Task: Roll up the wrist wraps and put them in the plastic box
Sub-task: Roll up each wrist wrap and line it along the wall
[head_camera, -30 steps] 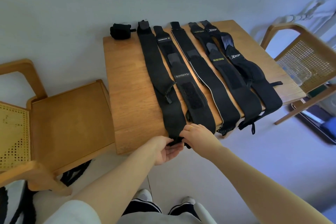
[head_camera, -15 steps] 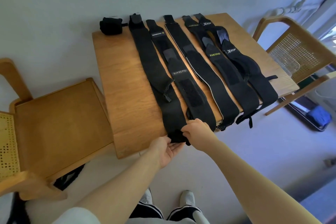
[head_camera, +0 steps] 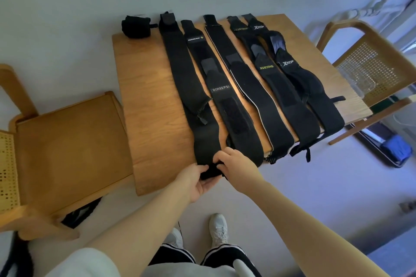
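At the table's near edge, the left hand and right hand pinch the leftmost wrist wrap's started roll, which should stay tight and square among 5 flat wraps.

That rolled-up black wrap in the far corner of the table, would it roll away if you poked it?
Probably a little. The rolled wrap looks round, so it could roll, and it sits close to the table edge. It seems soft fabric, likely light, so a push should move it easily.
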Motion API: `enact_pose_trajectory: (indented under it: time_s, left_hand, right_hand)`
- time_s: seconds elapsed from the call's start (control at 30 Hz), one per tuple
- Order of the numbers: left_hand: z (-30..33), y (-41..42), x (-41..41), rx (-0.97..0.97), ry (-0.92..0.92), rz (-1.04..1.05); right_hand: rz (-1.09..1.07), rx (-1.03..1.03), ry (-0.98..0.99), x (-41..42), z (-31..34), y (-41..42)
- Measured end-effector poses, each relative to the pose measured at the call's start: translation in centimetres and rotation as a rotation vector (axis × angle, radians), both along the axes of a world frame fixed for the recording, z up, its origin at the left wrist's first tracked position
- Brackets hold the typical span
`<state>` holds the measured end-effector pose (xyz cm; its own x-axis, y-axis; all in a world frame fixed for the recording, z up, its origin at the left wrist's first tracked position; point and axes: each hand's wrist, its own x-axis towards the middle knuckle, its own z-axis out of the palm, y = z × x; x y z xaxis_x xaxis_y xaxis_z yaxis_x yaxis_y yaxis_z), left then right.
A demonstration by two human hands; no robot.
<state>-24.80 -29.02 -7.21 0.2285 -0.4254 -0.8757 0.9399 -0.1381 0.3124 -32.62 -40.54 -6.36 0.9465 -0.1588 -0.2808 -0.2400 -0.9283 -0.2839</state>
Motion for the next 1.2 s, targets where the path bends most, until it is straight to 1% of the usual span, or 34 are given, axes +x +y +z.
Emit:
enact_pose_trajectory:
  time_s: [0.07,0.17,0.2,0.27,0.37,0.5,0.57,0.63,0.73,0.8,0.87,0.93,1.03,1.07,1.1,1.13,1.2]
  left_hand:
    - [0.0,-0.3,0.2,0.024,-0.021,-0.001]
    - [0.2,-0.9,0.0,0.031,-0.003,0.021]
    - [0.2,-1.1,-0.1,0.024,0.008,0.04]
    - [0.3,-1.3,-0.4,0.007,0.031,0.088]
    - [0.2,-1.5,-1.1,-0.017,0.041,0.135]
    - [-0.1,-1.5,-1.4,-0.024,-0.011,0.143]
    - [-0.1,-1.8,-1.5,0.011,-0.058,0.127]
    - [-0.2,-2.1,-1.6,0.076,-0.081,0.134]
    - [-0.4,-2.8,-1.7,0.164,-0.119,0.117]
    - [-0.7,-3.3,-1.6,0.246,-0.179,0.075]
    - [-0.9,-3.3,-1.5,0.314,-0.227,0.035]
    - [-1.0,-3.2,-1.4,0.346,-0.313,-0.077]
    - [-1.2,-3.7,-1.2,0.376,-0.45,-0.227]
    - [-0.9,-3.9,-1.2,0.423,-0.438,-0.248]
    - [-0.6,-4.1,-1.3,0.505,-0.469,-0.31]
    - [-0.4,-4.1,-1.1,0.606,-0.548,-0.381]
    - [-0.6,-3.5,-0.6,0.806,-0.887,-0.639]
  right_hand:
    - [0.075,0.002,-0.041,-0.6,-0.2,-0.2]
    - [0.171,-0.101,-0.157,-0.6,-0.7,-1.1]
    - [0.173,-0.132,-0.168,-0.4,-0.9,-1.4]
    - [0.183,-0.157,-0.098,-0.1,-1.0,-1.8]
    - [0.169,-0.115,0.026,0.4,-1.6,-2.4]
    - [0.113,-0.028,0.131,1.5,-2.2,-2.6]
    - [0.018,0.096,0.139,2.0,-2.3,-2.6]
    - [-0.074,0.199,0.104,2.2,-2.3,-2.6]
    - [-0.118,0.202,0.033,1.8,-2.5,-2.4]
    - [-0.04,0.125,-0.015,1.4,-2.6,-2.2]
    - [0.098,0.041,-0.037,0.8,-2.7,-2.3]
    - [0.201,0.026,-0.018,0.0,-2.6,-2.9]
    - [0.287,-0.041,0.022,-0.4,-2.4,-3.6]
    - [0.3,-0.074,0.018,-0.2,-2.4,-3.7]
    - [0.307,-0.103,0.017,0.1,-2.5,-3.6]
    - [0.308,-0.121,0.019,0.3,-2.6,-3.5]
    - [0.268,-0.105,0.032,0.7,-2.7,-3.5]
